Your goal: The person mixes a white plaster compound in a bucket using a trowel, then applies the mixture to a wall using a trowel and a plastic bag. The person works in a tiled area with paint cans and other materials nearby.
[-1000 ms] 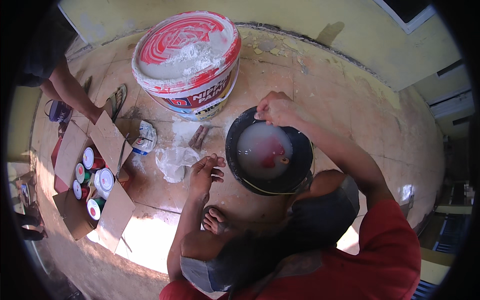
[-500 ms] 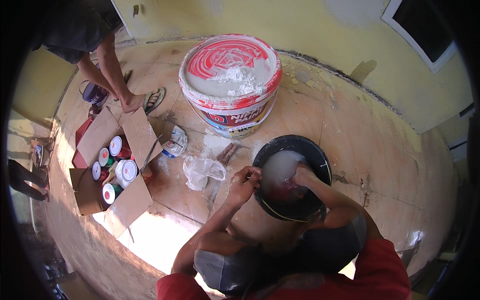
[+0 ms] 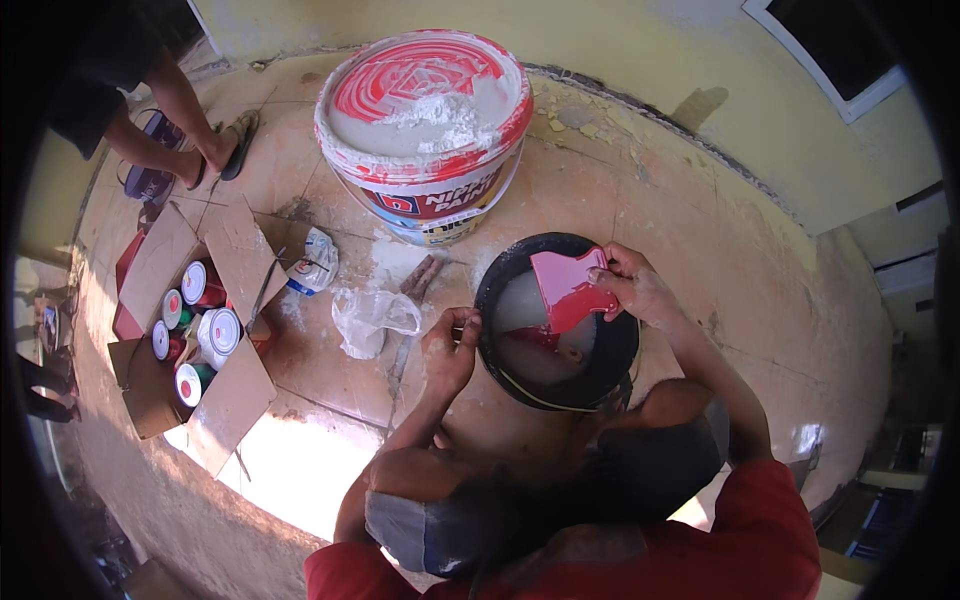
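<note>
My right hand point(image 3: 625, 285) grips a glossy red plastic scraper point(image 3: 565, 280) above a black bucket point(image 3: 495, 365) of cloudy whitish water. Another red piece point(image 3: 532, 336) lies partly submerged there, beside a small tan object too unclear to name. My left hand point(image 3: 450, 350) has its fingers curled at the bucket's left rim; whether they hold anything is unclear. A crumpled clear plastic bag point(image 3: 365, 322) and a brownish stick-like item point(image 3: 420, 275) lie left of the bucket.
A big paint pail point(image 3: 430, 190) with a red, white-smeared lid stands behind the bucket. An open carton point(image 3: 230, 420) of several cans is at left. Another person's legs point(image 3: 175, 115) stand upper left, near a dark pail point(image 3: 140, 180). A yellow wall point(image 3: 640, 50) borders the tiled floor.
My right hand has dipped into the water and come up holding the red scraper. My left hand stays beside the bucket. The other person's feet have shifted, and the view has moved.
</note>
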A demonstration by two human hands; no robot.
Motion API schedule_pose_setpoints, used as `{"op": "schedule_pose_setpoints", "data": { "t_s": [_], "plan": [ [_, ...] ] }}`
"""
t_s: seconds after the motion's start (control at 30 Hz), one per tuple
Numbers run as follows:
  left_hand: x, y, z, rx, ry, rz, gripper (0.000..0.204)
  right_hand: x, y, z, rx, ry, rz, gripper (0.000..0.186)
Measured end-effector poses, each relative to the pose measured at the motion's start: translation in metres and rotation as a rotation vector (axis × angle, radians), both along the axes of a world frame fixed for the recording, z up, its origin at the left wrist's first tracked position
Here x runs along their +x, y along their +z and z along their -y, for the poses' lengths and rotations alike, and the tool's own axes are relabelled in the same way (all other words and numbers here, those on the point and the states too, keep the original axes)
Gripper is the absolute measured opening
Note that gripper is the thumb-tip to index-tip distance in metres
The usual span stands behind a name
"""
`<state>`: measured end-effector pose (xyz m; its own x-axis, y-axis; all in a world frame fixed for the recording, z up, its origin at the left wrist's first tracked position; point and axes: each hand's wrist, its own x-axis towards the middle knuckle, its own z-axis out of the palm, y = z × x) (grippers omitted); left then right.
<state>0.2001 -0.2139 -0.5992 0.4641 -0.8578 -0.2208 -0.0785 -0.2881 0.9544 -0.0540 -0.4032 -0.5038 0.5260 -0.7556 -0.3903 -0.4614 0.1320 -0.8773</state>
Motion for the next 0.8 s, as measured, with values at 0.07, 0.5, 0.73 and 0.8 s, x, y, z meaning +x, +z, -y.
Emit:
{"op": "schedule_pose_setpoints", "data": {
  "t_s": [0.07,0.5,0.73,0.8],
  "plan": [
    [-0.003,0.003,0.002,0.007,-0.024,-0.123,0.029,-0.002,0.019,0.01,0.034,0.018,0.072,0.019],
    [-0.019,0.03,0.039,-0.262,-0.216,0.149,0.023,0.061,0.099,0.014,-0.19,0.11,-0.05,0.04],
    [-0.034,-0.018,0.025,-0.465,-0.266,0.634,0.023,0.274,0.198,0.13,-1.185,0.552,-0.483,0.04],
    [-0.035,-0.022,0.032,-0.507,-0.274,0.623,0.024,0.332,0.2,0.14,-1.185,0.603,-0.747,0.038]
  ]
}}
